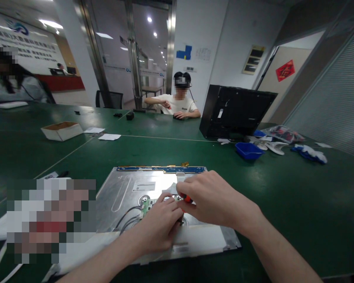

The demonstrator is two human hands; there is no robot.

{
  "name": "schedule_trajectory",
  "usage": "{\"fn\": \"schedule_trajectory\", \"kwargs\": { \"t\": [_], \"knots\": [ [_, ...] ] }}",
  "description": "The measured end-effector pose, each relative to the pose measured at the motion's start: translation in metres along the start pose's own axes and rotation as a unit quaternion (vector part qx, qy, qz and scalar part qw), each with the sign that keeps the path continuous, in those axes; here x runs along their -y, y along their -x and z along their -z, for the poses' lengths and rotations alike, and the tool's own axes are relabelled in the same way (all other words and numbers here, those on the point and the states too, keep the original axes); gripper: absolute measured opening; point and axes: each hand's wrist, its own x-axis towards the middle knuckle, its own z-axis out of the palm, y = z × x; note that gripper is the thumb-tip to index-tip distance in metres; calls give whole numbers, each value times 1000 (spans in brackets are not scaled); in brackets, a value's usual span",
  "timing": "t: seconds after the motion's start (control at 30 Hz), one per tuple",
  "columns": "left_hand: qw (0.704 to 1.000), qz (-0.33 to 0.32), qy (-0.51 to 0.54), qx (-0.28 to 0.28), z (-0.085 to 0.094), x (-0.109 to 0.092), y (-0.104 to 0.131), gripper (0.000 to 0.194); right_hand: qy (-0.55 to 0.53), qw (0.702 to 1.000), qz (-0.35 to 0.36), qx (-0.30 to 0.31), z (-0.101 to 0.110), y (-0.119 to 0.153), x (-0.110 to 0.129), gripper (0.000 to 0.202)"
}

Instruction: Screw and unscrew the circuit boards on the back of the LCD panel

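Note:
A flat metal panel (126,188) lies on the green table, with a blue circuit strip (153,169) along its far edge. Fingers of my right hand (202,194) are wrapped round a red-orange tool handle (188,198), held over the middle of the panel. Just left of it, my left hand (162,220) rests low on the panel, fingers bent together beside the tool's lower end; what they pinch, if anything, is hidden. A green circuit board (145,207) with dark cables (126,220) shows partly beyond my left hand.
A black monitor housing (236,110) stands at the back right, near a blue tray (248,151) and gloves (309,153). An open box (61,131) is at the left. A person (179,98) sits opposite, another (20,86) far left. A pixelated patch covers the near left.

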Motion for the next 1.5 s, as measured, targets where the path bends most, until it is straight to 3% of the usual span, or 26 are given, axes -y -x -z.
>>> {"fn": "schedule_trajectory", "kwargs": {
  "t": [0.13,0.27,0.43,0.57,0.63,0.8,1.03,1.13,1.3,1.5],
  "knots": [
    [1000,-8,8,-10,-1,0,0,20,-61,997,51,13,5,4,0,9],
    [1000,-2,2,6,3,-2,-1,18,-67,997,44,19,6,6,-2,10],
    [1000,-5,0,8,8,-4,-1,18,-4,999,-29,13,2,4,0,14],
    [1000,-10,-2,11,8,-3,-2,22,39,997,-65,5,0,0,5,30],
    [1000,-3,-2,20,6,-3,-1,23,39,998,-50,1,0,0,7,33],
    [1000,-3,-4,7,0,-1,-1,25,-4,1000,1,7,2,2,5,13],
    [1000,-4,9,-12,-3,0,0,18,-99,993,64,29,7,8,0,16],
    [1000,-7,0,1,0,-1,0,21,-62,997,29,27,6,7,3,17],
    [1000,-18,-18,2,2,-2,0,20,11,999,-35,-2,1,1,10,36],
    [1000,-4,-8,-1,0,-1,-1,19,-16,1000,16,10,6,7,4,13]
  ]
}}
